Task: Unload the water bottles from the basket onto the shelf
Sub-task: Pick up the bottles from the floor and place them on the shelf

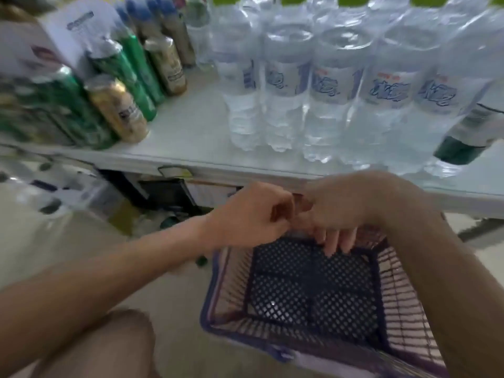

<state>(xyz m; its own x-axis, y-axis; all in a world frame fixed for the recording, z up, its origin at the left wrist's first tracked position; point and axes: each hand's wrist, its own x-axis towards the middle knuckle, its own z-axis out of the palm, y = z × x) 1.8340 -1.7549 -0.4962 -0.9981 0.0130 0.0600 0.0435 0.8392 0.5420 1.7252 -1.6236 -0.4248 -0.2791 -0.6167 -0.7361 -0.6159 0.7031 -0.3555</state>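
1. Water bottles (pixel 324 85) standing in rows on shelf (pixel 191 126); basket (pixel 313 290) lying bare beneath;
2. Left hand (pixel 253 211) curling on nothing; right hand (pixel 338 211) hanging loose-fingered over basket;
3. Unloading apparently ending; next needing only withdrawal.

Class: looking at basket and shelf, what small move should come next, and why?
Probably withdraw the left hand and right hand and stop unloading: the basket shows only its bare mesh floor, the water bottles stand in a row on the shelf, and neither hand holds one.
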